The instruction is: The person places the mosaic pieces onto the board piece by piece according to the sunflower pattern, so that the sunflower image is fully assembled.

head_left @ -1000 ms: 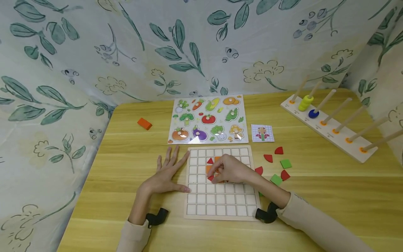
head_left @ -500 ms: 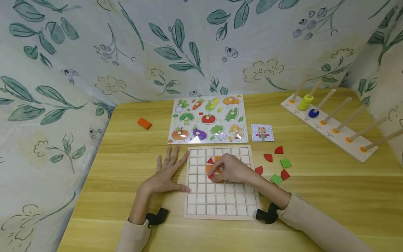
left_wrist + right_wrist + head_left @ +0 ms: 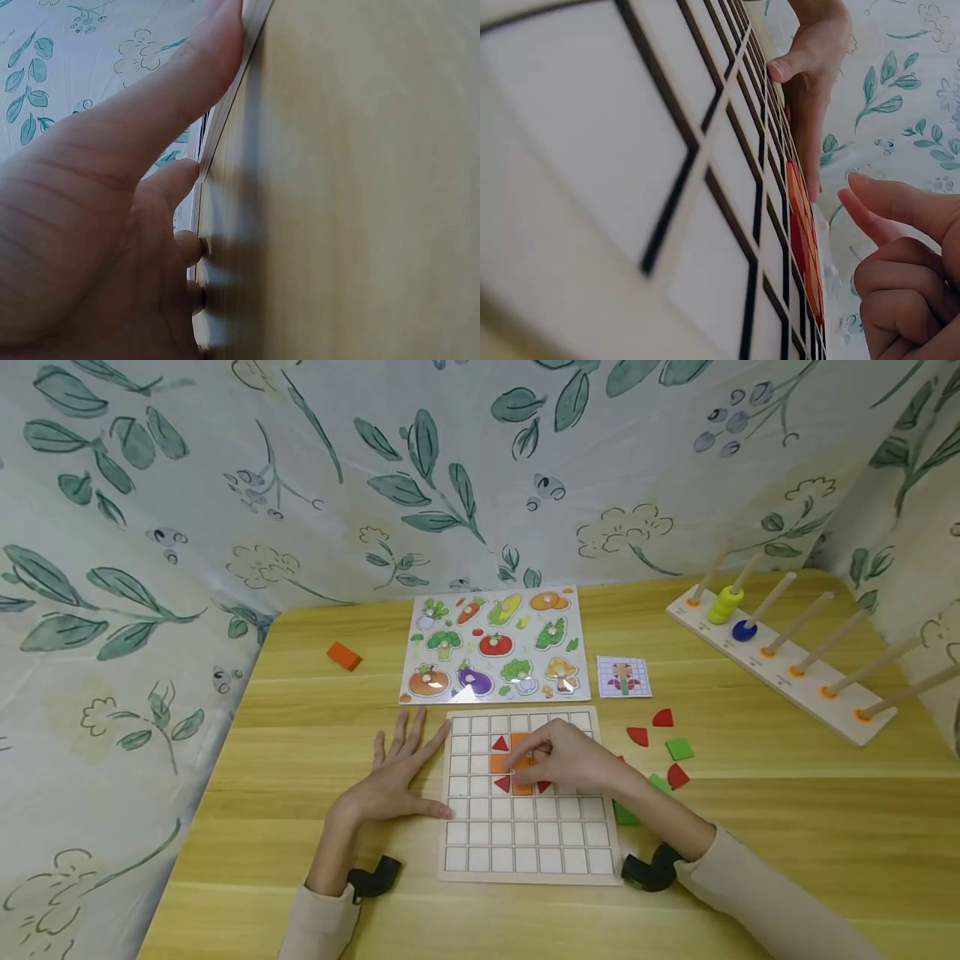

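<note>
Left hand point(image 3: 386, 787): spread wide; its thumb touches the edge of the board point(image 3: 536, 834).
Right hand point(image 3: 566, 757): over the board, holding nothing; thumb and forefinger a little parted.
Pieces: orange squares point(image 3: 499, 764) and red triangles point(image 3: 502, 785), on the board.
Right wrist view: shows other fingers curled, which head view hides.

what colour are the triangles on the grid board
Red; the triangles show best in the head view.
</note>
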Tool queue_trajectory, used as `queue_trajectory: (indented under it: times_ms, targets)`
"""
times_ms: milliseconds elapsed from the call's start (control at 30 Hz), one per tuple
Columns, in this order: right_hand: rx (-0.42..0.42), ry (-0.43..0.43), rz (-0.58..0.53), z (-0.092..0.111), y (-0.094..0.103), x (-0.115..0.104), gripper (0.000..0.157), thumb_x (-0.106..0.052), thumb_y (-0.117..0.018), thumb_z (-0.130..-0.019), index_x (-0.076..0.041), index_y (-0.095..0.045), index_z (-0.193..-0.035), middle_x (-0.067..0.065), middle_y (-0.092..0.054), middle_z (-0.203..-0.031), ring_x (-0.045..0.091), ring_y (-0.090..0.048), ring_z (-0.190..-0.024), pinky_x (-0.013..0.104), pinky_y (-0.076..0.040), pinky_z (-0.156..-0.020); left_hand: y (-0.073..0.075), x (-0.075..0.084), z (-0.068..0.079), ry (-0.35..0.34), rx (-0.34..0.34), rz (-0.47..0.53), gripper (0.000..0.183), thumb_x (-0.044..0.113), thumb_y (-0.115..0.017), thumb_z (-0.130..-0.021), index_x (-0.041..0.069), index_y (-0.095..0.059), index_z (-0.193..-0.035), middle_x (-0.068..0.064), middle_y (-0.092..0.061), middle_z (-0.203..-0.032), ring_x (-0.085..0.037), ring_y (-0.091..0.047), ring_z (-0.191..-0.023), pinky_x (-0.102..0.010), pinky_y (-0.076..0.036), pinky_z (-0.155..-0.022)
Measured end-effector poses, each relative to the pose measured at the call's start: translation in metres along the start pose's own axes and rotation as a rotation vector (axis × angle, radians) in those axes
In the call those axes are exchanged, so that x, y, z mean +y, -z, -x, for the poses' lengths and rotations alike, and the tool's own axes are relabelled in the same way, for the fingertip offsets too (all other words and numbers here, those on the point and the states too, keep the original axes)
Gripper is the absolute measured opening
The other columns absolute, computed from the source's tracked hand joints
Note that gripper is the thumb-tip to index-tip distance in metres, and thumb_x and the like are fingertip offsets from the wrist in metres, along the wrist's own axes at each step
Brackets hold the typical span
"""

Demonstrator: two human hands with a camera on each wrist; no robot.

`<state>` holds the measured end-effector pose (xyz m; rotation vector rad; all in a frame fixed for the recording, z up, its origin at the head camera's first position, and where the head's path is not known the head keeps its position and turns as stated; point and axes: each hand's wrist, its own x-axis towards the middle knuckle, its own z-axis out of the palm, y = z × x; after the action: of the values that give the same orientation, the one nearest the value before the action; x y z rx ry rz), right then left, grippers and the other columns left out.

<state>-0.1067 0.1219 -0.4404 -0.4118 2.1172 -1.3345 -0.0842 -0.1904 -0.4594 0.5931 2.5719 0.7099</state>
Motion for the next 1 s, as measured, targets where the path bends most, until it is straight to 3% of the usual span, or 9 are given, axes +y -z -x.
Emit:
queue_trajectory:
  times_ms: [233, 433, 600, 800, 1000]
  targets:
    - [0.079, -0.028, 0.018, 0.030, 0.041, 0.013, 0.024, -0.025, -0.081, -0.090, -0.013, -0.081, -0.111, -0.003, -0.033, -0.060, 0.013, -0.034, -0.056, 0.024, -0.026, -0.051, 0.000, 0.000, 0.000, -0.007, 0.001, 0.001, 0.123, 0.053, -0.088, -0.077, 0.024, -0.010, -0.168, -0.016, 0.020, -0.173, -0.044, 0.029, -0.156, -0.075, 0.020, -0.117]
    - [0.167, -0.065, 0.079, 0.060, 0.078, 0.029, 0.029, -0.031, -0.078, -0.093, -0.012, -0.078, -0.116, -0.002, -0.034, -0.065, 0.013, -0.037, -0.059, 0.025, -0.029, -0.053, 0.000, 0.000, 0.001, -0.003, 0.000, -0.005, 0.124, 0.053, -0.088, -0.077, 0.025, -0.009, -0.168, -0.015, 0.021, -0.173, -0.043, 0.029, -0.156, -0.075, 0.020, -0.117]
    - [0.188, -0.096, 0.103, 0.077, 0.101, 0.047, 0.033, -0.029, -0.078, -0.093, -0.011, -0.076, -0.121, -0.001, -0.035, -0.067, 0.015, -0.039, -0.061, 0.027, -0.031, -0.054, 0.000, 0.000, 0.002, -0.002, 0.002, -0.007, 0.124, 0.055, -0.087, -0.076, 0.026, -0.009, -0.168, -0.013, 0.021, -0.173, -0.041, 0.029, -0.157, -0.074, 0.019, -0.118]
    - [0.126, -0.098, 0.125, 0.089, 0.119, 0.063, 0.033, -0.023, -0.081, -0.090, -0.011, -0.077, -0.120, -0.002, -0.032, -0.066, 0.015, -0.035, -0.059, 0.029, -0.030, -0.052, 0.000, 0.000, 0.002, -0.002, 0.004, -0.003, 0.123, 0.055, -0.087, -0.077, 0.026, -0.010, -0.168, -0.014, 0.021, -0.173, -0.042, 0.028, -0.157, -0.075, 0.018, -0.118]
    - [-0.044, -0.095, 0.122, 0.090, 0.129, 0.072, 0.030, -0.022, -0.083, -0.087, -0.012, -0.079, -0.116, -0.004, -0.035, -0.062, 0.007, -0.034, -0.054, 0.024, -0.029, -0.049, 0.000, 0.000, 0.002, 0.000, 0.007, -0.001, 0.123, 0.055, -0.087, -0.076, 0.026, -0.011, -0.168, -0.014, 0.021, -0.173, -0.042, 0.028, -0.157, -0.075, 0.019, -0.118]
